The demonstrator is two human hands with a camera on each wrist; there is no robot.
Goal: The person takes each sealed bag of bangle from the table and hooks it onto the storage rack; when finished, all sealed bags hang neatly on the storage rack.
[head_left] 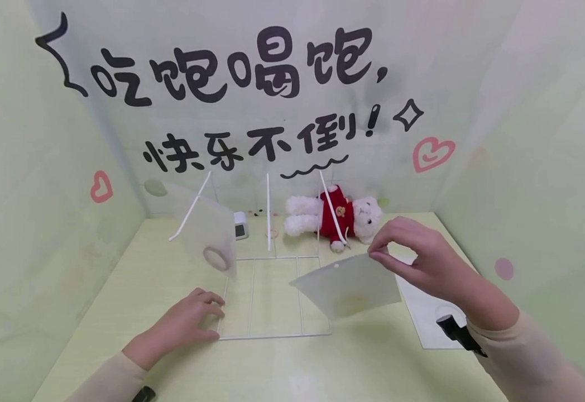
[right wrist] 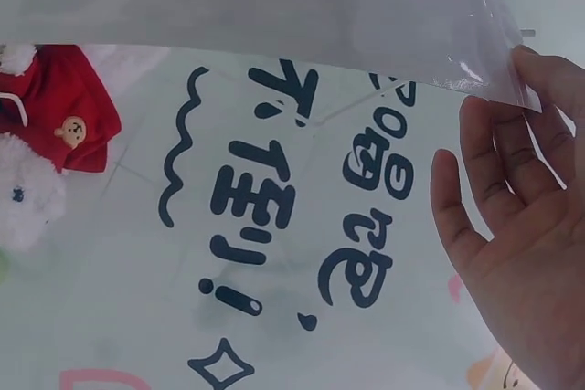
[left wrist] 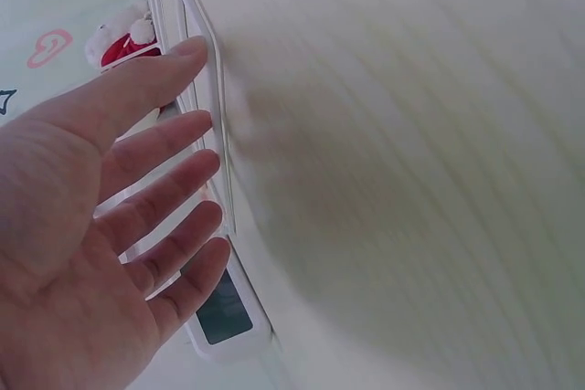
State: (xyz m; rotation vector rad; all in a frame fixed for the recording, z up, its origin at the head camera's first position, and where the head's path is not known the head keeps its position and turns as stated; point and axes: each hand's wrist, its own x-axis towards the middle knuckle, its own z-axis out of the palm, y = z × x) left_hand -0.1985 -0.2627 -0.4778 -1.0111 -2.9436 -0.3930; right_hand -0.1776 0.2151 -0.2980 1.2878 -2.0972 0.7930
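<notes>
A white wire rack [head_left: 275,337] stands on the table, with a grid base and three prongs slanting up. My left hand [head_left: 184,321] is at the base's left side, fingers loosely spread. In the left wrist view its fingertips [left wrist: 208,163] meet the white wire edge. My right hand [head_left: 430,262] pinches a corner of a flat translucent plastic bag [head_left: 355,285] between thumb and finger. This bag is tilted in the air right of the base, with a small hole near its upper edge. Another translucent bag [head_left: 209,234], marked with a round ring, hangs at the left prong.
A white plush bear [head_left: 335,218] in a red top lies behind the rack. Near it stands a small white device [head_left: 240,226] with a dark screen. A white sheet [head_left: 430,321] lies under my right forearm. Printed cloth walls enclose the table's back and sides.
</notes>
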